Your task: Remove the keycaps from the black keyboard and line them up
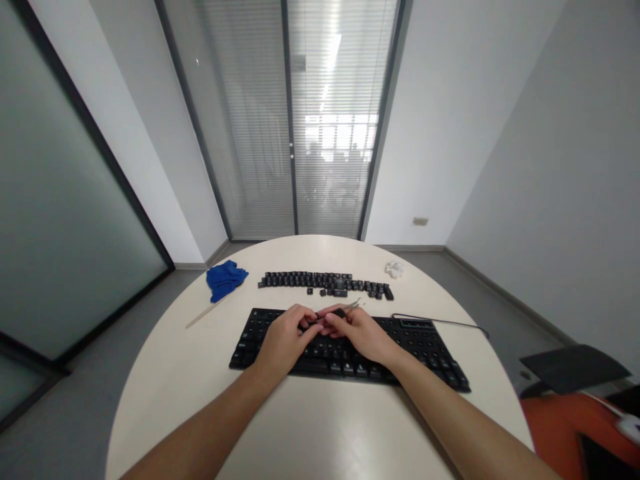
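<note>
A black keyboard [315, 365] lies on the round cream table [320, 427], with some key positions showing without caps on its right part. Above its middle, my left hand [285, 337] and my right hand [360, 333] meet at the fingertips. Both hands are closed around a small black piece [339, 312], which looks like a keycap. A thin metal tool [353, 304], like tweezers, sticks out beyond my right fingers. Beyond the keyboard, loose black keycaps [310, 280] stand in rows, with a few set apart in front.
A blue cloth [225, 279] and a thin wooden stick [213, 308] lie at the table's left. Crumpled white tissue [395, 269] sits at the back right. The keyboard cable [450, 323] runs off the right edge. An orange chair [565, 427] stands at the lower right.
</note>
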`<action>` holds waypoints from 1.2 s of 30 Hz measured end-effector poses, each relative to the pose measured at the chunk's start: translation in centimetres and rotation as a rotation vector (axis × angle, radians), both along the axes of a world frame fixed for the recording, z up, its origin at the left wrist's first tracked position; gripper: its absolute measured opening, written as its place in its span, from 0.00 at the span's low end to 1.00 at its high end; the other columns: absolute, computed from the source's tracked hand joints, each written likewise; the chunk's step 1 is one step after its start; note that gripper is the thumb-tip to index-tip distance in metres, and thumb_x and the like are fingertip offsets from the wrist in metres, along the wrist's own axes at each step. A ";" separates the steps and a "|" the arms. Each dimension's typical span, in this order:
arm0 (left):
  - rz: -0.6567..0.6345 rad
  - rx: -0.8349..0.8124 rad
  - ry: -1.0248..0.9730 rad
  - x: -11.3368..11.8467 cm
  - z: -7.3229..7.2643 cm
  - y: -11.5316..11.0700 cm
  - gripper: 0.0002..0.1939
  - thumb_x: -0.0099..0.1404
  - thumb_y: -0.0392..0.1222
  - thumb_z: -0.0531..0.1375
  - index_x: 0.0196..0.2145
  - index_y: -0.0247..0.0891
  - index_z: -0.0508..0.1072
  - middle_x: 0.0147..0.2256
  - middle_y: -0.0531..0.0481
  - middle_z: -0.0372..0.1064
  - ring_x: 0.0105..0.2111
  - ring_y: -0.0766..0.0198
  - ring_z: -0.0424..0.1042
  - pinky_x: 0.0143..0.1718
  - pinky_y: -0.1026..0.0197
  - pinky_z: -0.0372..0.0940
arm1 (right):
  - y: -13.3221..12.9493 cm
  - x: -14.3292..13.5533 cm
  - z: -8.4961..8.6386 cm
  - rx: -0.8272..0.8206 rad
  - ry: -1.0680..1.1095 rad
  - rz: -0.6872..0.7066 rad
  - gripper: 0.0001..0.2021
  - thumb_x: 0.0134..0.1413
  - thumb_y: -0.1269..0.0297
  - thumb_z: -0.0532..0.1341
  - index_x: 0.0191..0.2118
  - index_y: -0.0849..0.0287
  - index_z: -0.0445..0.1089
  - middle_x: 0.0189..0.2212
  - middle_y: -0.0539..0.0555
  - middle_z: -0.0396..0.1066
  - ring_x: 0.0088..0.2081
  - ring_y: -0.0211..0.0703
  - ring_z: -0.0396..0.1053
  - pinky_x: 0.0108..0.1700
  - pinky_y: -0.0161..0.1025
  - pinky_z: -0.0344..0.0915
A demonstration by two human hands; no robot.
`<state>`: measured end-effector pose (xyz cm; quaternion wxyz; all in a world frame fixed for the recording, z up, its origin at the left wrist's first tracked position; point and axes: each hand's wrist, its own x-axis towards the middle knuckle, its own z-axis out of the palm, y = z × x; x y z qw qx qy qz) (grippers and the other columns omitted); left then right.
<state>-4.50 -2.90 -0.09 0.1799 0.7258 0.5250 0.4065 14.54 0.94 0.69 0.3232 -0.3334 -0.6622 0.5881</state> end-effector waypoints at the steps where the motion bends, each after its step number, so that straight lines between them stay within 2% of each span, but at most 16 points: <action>1: -0.007 -0.005 -0.013 0.0 0.1 0.0 0.07 0.64 0.44 0.60 0.35 0.39 0.72 0.33 0.50 0.70 0.31 0.63 0.69 0.30 0.64 0.65 | 0.1 0.0 0.0 -0.007 0.004 -0.007 0.24 0.56 0.45 0.61 0.48 0.60 0.74 0.36 0.55 0.77 0.38 0.41 0.75 0.42 0.38 0.71; 9: -0.029 0.012 -0.004 -0.2 0.3 -0.1 0.06 0.61 0.39 0.63 0.38 0.40 0.74 0.35 0.50 0.73 0.35 0.61 0.72 0.34 0.61 0.66 | 0.4 0.0 -0.4 -0.011 0.013 -0.081 0.25 0.55 0.44 0.61 0.46 0.61 0.73 0.37 0.57 0.78 0.39 0.43 0.76 0.44 0.41 0.71; 14: 0.008 -0.057 -0.099 -0.3 0.1 0.1 0.07 0.61 0.40 0.62 0.38 0.40 0.74 0.36 0.49 0.75 0.34 0.61 0.74 0.32 0.62 0.68 | 0.3 0.2 -0.2 0.078 -0.010 -0.067 0.24 0.57 0.45 0.60 0.49 0.61 0.72 0.36 0.56 0.78 0.40 0.45 0.75 0.44 0.43 0.71; 17: 0.015 -0.045 -0.087 -0.3 0.3 0.1 0.06 0.64 0.41 0.60 0.38 0.40 0.75 0.36 0.49 0.76 0.34 0.61 0.74 0.33 0.62 0.68 | 0.2 0.2 -0.1 0.097 -0.021 -0.080 0.23 0.57 0.46 0.60 0.49 0.61 0.72 0.36 0.57 0.78 0.40 0.45 0.76 0.44 0.44 0.71; 21: -0.012 0.012 -0.005 -0.3 0.5 -0.2 0.08 0.67 0.40 0.57 0.40 0.41 0.75 0.38 0.50 0.76 0.37 0.61 0.74 0.34 0.62 0.68 | 0.3 0.1 -0.1 0.044 0.003 -0.111 0.24 0.56 0.45 0.61 0.46 0.62 0.72 0.36 0.58 0.78 0.39 0.44 0.76 0.45 0.43 0.72; 27: -0.096 0.174 0.233 -0.5 0.6 -0.3 0.11 0.70 0.38 0.55 0.45 0.44 0.75 0.43 0.50 0.74 0.43 0.61 0.72 0.47 0.59 0.68 | 0.8 0.1 -0.4 -0.055 0.044 -0.167 0.25 0.53 0.45 0.63 0.44 0.63 0.71 0.34 0.58 0.78 0.36 0.41 0.77 0.40 0.37 0.73; 33: -0.157 0.320 0.486 -0.9 0.7 0.0 0.17 0.70 0.38 0.54 0.55 0.48 0.70 0.43 0.50 0.71 0.43 0.62 0.70 0.44 0.59 0.70 | 1.0 0.1 -0.5 -0.098 0.062 -0.187 0.21 0.53 0.46 0.64 0.41 0.62 0.70 0.30 0.54 0.78 0.32 0.37 0.77 0.34 0.30 0.72; 36: -0.195 0.370 0.517 -0.9 0.9 -0.1 0.16 0.71 0.37 0.54 0.54 0.46 0.70 0.44 0.49 0.71 0.43 0.62 0.70 0.44 0.59 0.70 | 0.9 0.0 -0.5 -0.108 0.055 -0.195 0.20 0.53 0.47 0.64 0.40 0.61 0.70 0.29 0.54 0.78 0.31 0.37 0.77 0.34 0.30 0.72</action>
